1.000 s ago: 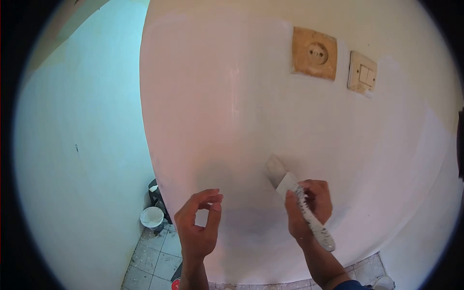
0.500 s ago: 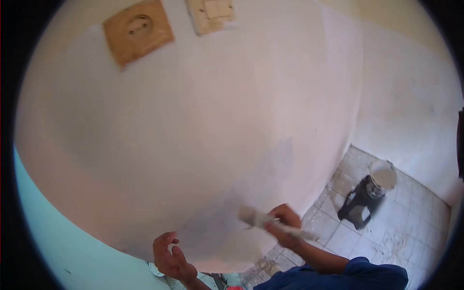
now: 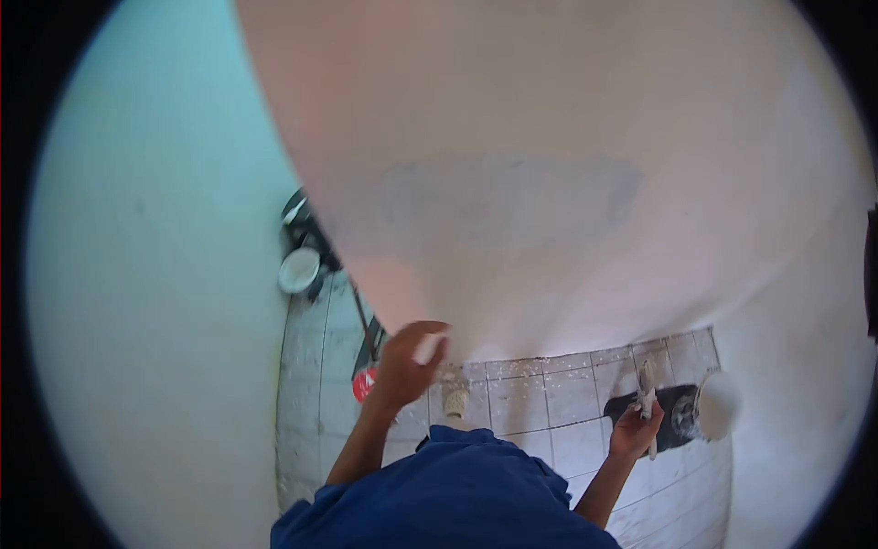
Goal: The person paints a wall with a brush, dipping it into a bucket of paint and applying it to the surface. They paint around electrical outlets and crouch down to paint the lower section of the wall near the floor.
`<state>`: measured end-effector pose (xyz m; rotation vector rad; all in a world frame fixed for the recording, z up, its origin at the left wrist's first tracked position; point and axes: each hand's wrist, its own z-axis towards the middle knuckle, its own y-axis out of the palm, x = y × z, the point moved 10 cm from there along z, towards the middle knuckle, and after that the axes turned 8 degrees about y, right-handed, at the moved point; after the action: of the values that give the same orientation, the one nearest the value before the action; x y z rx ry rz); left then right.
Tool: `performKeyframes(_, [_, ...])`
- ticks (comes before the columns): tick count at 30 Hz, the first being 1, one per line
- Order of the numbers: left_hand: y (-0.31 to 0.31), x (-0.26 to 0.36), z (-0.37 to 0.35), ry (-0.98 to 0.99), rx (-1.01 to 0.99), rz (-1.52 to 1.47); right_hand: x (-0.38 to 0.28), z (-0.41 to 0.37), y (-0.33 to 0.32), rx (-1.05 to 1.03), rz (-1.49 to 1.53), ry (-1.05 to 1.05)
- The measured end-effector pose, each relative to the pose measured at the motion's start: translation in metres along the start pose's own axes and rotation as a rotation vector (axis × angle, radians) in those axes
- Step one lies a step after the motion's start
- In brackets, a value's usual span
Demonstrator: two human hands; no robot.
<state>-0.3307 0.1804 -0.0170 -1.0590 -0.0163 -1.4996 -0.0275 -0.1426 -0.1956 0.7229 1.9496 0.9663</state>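
Observation:
My right hand [image 3: 633, 432] grips a paint-spattered brush [image 3: 647, 389] low at the right, its bristles pointing up, close to a white paint bucket [image 3: 716, 405] that stands by a dark stool [image 3: 658, 403] on the floor. My left hand [image 3: 410, 362] hangs open, fingers spread, near the bottom edge of the white wall [image 3: 549, 137]; it holds nothing. A greyish damp patch [image 3: 512, 197] runs across the wall above both hands. My blue trouser leg [image 3: 457, 499] fills the bottom of the view.
A pale blue wall [image 3: 155, 274] stands at the left. A second white bucket [image 3: 299, 270] sits on dark stand on the spattered tiled floor [image 3: 315, 384]. A red-lidded can [image 3: 365, 384] and a small pale object [image 3: 455, 400] lie near my left hand.
The view has tilted down from the wall with its socket and switch to the floor. My right hand has carried the brush off the wall and down toward the bucket at the right.

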Motion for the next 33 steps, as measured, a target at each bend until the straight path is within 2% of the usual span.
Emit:
performKeyframes(2, [0.041,0.022,-0.045,-0.072,-0.141,-0.053,0.001,-0.009,0.000,-0.053,-0.024,0.119])
performKeyframes(4, [0.059,0.052,-0.084,-0.090,-0.115,-0.033,-0.004,-0.021,-0.013,-0.074,-0.041,0.245])
performKeyframes(5, [0.066,0.071,-0.107,-0.094,-0.120,-0.020,-0.010,-0.030,-0.019,-0.172,-0.120,0.301])
performKeyframes(7, [0.076,0.094,-0.147,-0.127,-0.113,0.091,-0.025,-0.044,-0.037,-0.118,-0.233,0.293])
performKeyframes(9, [0.077,0.115,-0.185,-0.216,-0.185,0.129,-0.031,-0.065,-0.050,-0.090,-0.323,0.310])
performKeyframes(12, [0.060,0.153,-0.231,-0.276,-0.151,0.130,-0.030,-0.102,-0.063,-0.104,-0.380,0.342])
performKeyframes(16, [0.050,0.176,-0.284,-0.309,-0.162,0.177,-0.005,-0.155,-0.074,-0.167,-0.402,0.487])
performKeyframes(20, [0.035,0.193,-0.326,-0.295,-0.177,0.131,0.001,-0.220,-0.086,-0.173,-0.443,0.536])
performKeyframes(27, [-0.013,0.200,-0.398,-0.329,-0.287,-0.034,0.004,-0.300,-0.132,-0.118,-0.366,0.510])
performKeyframes(30, [-0.016,0.191,-0.431,-0.322,-0.343,-0.010,-0.023,-0.335,-0.149,-0.043,-0.332,0.429])
performKeyframes(33, [-0.014,0.207,-0.433,-0.276,-0.424,0.042,-0.056,-0.359,-0.171,0.013,-0.311,0.382])
